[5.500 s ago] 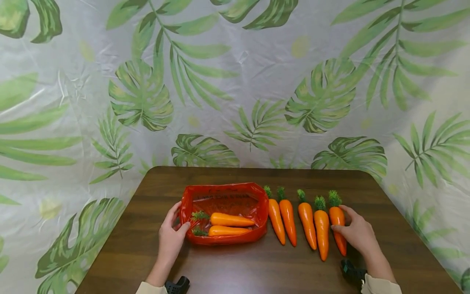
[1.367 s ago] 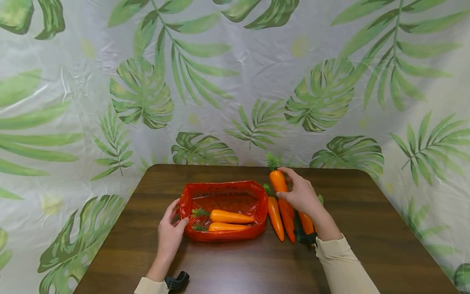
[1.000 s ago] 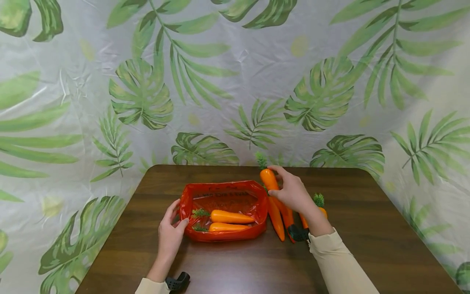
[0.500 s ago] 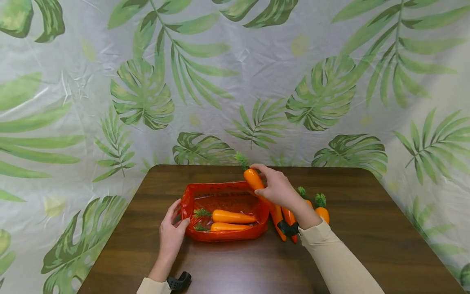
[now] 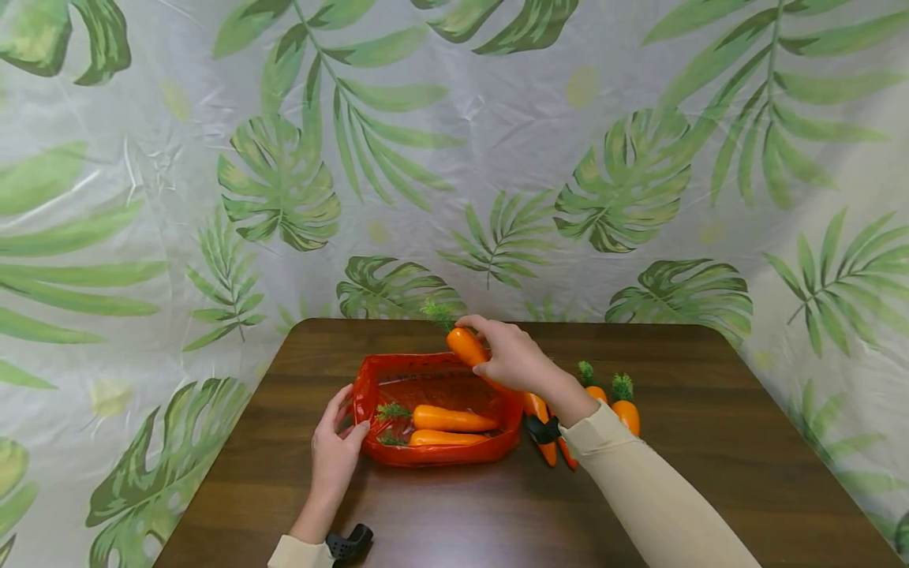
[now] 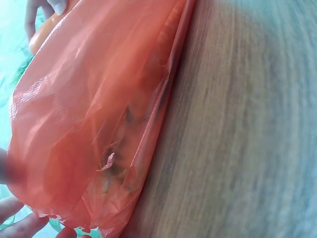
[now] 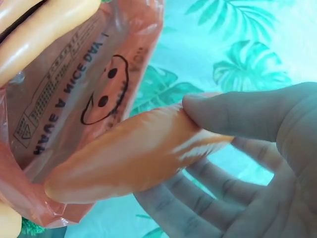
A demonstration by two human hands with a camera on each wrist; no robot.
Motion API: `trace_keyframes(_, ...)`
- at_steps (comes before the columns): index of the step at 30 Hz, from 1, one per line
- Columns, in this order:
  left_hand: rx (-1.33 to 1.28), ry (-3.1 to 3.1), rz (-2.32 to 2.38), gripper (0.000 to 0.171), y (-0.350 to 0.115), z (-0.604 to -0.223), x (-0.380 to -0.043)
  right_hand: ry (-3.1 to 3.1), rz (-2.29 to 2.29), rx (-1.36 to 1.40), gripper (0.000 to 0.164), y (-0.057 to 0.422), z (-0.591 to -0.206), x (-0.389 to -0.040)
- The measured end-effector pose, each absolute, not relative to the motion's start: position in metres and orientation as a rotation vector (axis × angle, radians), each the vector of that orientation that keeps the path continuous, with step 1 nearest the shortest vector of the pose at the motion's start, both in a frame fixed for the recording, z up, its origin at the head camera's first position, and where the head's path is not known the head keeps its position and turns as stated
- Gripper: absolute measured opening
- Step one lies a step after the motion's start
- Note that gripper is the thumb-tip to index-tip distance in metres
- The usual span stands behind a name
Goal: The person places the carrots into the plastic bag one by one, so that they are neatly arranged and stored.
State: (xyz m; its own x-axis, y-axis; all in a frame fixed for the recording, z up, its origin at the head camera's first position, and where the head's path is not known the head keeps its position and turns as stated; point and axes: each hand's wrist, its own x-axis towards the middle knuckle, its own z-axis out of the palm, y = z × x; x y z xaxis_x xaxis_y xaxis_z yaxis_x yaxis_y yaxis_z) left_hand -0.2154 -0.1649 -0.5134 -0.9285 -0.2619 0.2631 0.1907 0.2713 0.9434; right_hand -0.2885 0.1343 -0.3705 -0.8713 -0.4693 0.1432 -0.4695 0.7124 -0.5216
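Fingers (image 7: 213, 206) of R hand (image 5: 514, 356) pinch one carrot (image 5: 466, 345) near its leafy end, thumb on one side, the rest opposite & a bit spread. Held carrot is tilted, up over far R part of red bag (image 5: 443, 455); can't tell if its tip touches the plastic. L hand (image 5: 334, 450) grips bag's L end b/w thumb & fingers. Inside bag: two carrots (image 5: 454, 418) side by side, leafy ends to L. Loose carrots (image 5: 628, 416) just R of bag, partly hidden by R sleeve (image 5: 653, 481), which is cream.

Surface (image 5: 710, 410): dk brown woodgrain, streaks running L-R, far corners rounded, soft glare nearer the person. Bkgd sheet (image 5: 398, 142) behind & at both sides: pale gray, shiny, creased, printed w/ lg green monstera leaves + fronds, a few yellowish blots.

Held carrot up close: smooth, glossy, orange, w/ whitish highlights in R wrist view; thick at top, tapering to blunt tip; frilly lt-green tuft (image 5: 438, 313). Bag plastic thin, see-through in spots, blk lettering + smiley on inner wall.
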Motion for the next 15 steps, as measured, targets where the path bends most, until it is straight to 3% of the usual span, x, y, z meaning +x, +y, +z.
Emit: trace_keyframes(15, 0.07, -2.182, -1.718, 0.061, -0.165, -0.513, -0.215, -2.888, 0.625, 1.136, 0.069, 0.113, -0.382, -0.308)
